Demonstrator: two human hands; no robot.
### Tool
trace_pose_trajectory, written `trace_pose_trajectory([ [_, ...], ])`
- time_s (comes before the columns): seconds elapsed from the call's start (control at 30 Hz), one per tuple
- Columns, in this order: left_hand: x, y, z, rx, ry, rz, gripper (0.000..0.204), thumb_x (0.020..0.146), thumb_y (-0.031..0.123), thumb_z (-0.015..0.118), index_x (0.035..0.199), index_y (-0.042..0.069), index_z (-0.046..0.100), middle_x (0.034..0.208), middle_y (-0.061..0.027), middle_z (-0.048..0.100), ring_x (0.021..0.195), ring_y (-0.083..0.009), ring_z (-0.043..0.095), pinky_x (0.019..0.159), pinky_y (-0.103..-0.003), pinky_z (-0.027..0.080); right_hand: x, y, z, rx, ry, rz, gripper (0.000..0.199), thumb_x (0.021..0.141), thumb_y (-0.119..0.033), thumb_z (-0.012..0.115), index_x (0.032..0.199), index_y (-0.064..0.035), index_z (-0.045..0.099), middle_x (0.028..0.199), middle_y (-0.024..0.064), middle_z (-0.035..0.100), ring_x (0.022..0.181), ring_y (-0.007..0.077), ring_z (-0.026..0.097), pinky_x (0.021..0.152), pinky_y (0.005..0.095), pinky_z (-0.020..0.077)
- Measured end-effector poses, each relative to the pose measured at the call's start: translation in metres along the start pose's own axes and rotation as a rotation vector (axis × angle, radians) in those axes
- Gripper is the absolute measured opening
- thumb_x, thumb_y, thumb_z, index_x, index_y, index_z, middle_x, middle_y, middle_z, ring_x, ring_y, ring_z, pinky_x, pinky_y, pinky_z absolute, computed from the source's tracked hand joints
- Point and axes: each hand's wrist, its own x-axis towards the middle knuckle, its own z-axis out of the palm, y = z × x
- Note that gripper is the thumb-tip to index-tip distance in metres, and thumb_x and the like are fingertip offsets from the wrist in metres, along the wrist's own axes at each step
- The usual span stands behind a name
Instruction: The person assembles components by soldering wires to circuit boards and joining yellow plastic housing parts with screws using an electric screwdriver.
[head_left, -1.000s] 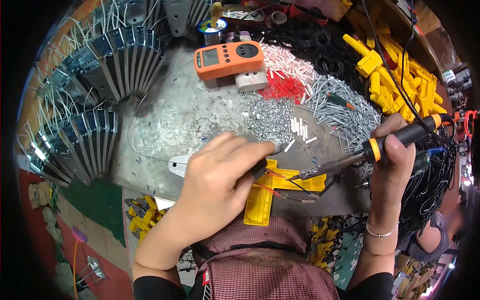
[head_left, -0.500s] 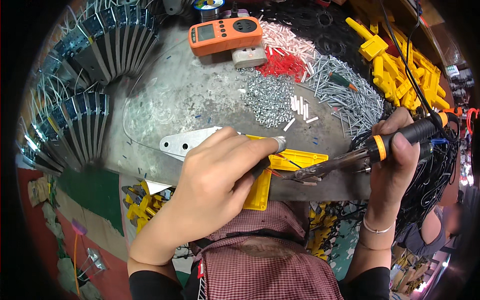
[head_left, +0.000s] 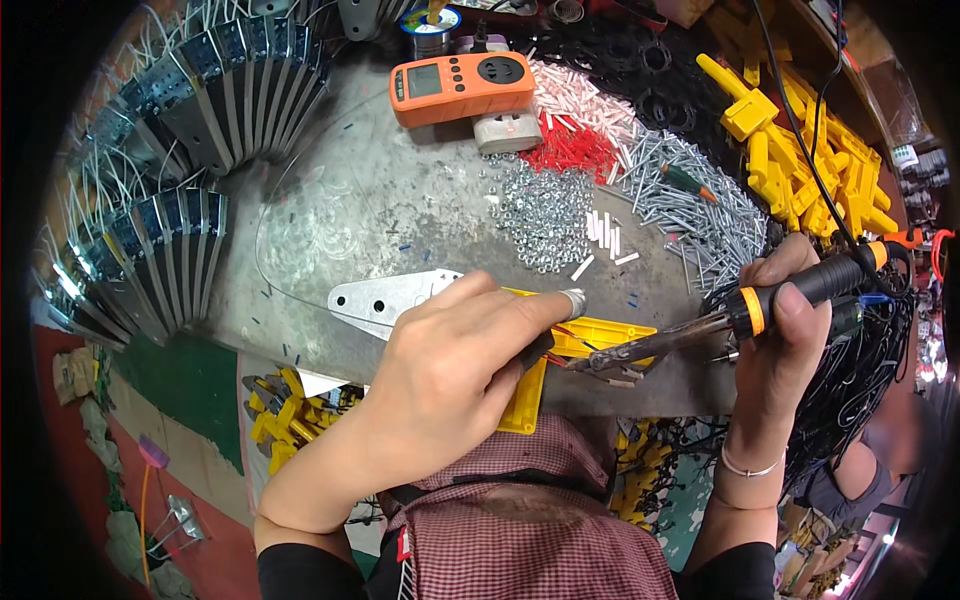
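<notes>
My right hand [head_left: 785, 318] grips a soldering iron [head_left: 812, 283] with a black handle and orange rings. Its dark, sooty shaft slants down to the left, and the tip meets or nearly touches the ends of thin red and black wires [head_left: 572, 336]. Those wires come out from the closed fingers of my left hand [head_left: 455, 365], which has a pale wrap on one fingertip; a dark piece under the fingers is mostly hidden. Beneath that hand lie a yellow plastic housing [head_left: 522, 405] and a grey metal plate with holes [head_left: 358, 303].
An orange meter [head_left: 462, 88] rests on a white socket block [head_left: 506, 132]. Nuts [head_left: 545, 215], red sleeves [head_left: 570, 145], white tubes [head_left: 580, 95] and screws [head_left: 690, 210] lie in heaps. Yellow housings [head_left: 800, 150] pile up at right; dark metal plates with wires [head_left: 150, 250] stand at left.
The whole view has shifted a little, with the table things lower. My left hand sits slightly farther right and lower; the iron's tip stays beside the wires.
</notes>
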Motion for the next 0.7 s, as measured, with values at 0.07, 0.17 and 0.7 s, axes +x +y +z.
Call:
trace_pose_trajectory([
  [0.07,0.001,-0.003,-0.003,-0.009,-0.021,0.017,0.041,0.061,-0.011,0.062,0.101,-0.001,0.062,0.084,-0.0146,0.064,0.072,-0.032,0.059,0.066,-0.038,0.048,0.001,-0.002,0.0,-0.002,-0.006,0.012,0.04,0.076,-0.038,0.065,0.084,-0.0016,0.052,0.07,0.0015,0.051,0.061,0.0073,0.048,0.055,0.0188,0.0359],
  [0.17,0.003,-0.028,-0.013,0.226,0.093,-0.013,0.041,0.061,-0.013,0.059,0.099,0.001,0.065,0.085,-0.0143,0.066,0.075,-0.031,0.061,0.068,-0.037,0.049,0.002,0.004,-0.007,-0.001,-0.013,0.018,0.04,0.075,-0.038,0.065,0.084,-0.0015,0.052,0.071,0.0019,0.051,0.061,0.0074,0.048,0.055,0.0189,0.036],
  [0.7,-0.014,-0.025,0.028,0.255,0.015,0.36,0.032,0.058,0.01,0.07,0.09,0.011,0.069,0.086,-0.0026,0.064,0.079,-0.0221,0.059,0.062,-0.032,0.043,0.08,0.007,0.011,0.033,0.301,-0.147,0.025,0.089,-0.025,0.062,0.099,-0.0031,0.06,0.069,-0.0035,0.053,0.054,0.0025,0.041,0.049,0.0174,0.0303],
])
